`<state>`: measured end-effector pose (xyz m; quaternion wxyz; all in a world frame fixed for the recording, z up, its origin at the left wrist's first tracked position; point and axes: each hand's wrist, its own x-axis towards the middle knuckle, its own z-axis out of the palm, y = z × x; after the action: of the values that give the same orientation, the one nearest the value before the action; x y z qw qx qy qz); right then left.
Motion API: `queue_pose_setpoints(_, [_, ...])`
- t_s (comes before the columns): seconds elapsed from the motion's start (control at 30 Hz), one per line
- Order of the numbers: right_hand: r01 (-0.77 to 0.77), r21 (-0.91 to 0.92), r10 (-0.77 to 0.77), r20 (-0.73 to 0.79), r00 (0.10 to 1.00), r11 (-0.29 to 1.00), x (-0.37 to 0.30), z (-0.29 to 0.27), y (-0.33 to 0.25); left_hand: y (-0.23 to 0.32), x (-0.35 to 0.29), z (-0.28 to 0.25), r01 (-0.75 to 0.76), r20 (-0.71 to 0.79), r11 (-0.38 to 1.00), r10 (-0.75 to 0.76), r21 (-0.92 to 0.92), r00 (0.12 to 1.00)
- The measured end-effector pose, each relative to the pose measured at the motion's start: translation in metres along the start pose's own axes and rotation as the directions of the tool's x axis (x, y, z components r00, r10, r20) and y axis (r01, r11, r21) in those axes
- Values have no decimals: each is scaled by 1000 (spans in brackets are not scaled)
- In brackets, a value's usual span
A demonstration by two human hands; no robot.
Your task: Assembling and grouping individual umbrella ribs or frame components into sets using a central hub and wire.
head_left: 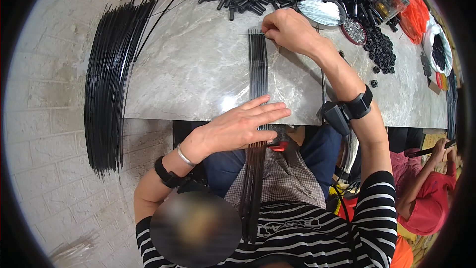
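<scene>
The left hand (233,128), just off the centre toward 7 o'clock, lies open with fingers spread across the rods (258,69). Toward 1 o'clock, the right hand (290,31) is bunched, its fingertips drawn together at their far ends; I can't tell what it pinches. Thin, straight and black, the rods lie side by side, running from 12 o'clock on the worktop (193,64) past its near edge toward 6.
</scene>
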<state>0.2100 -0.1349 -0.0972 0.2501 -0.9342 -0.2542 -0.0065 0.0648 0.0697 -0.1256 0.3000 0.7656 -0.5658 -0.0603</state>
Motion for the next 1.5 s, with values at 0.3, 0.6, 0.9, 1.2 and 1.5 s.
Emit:
queue_pose_setpoints(0.3, [100, -61, -106, -111, 988, 993, 3, 15, 1, 2, 2, -3, -5, -10, 1000, 5, 12, 1000])
queue_pose_setpoints(0.6, [37, -12, -39, -365, 930, 999, -17, -32, 43, 7, 3, -5, -7, 24, 997, 5, 73, 1000])
queue_pose_setpoints(0.9, [-136, -401, 27, -267, 963, 906, -22, -52, 110, 7, 5, -6, -9, 34, 995, 6, 97, 999])
queue_pose_setpoints(1.2, [-225, -300, 127, -314, 941, 927, -25, -55, 106, 8, 5, -7, 10, 36, 996, -13, 89, 999])
queue_pose_setpoints(1.5, [-244, -120, 192, -337, 922, 962, -29, -64, 94, 7, 5, -5, -1, 22, 995, -1, 99, 1000])
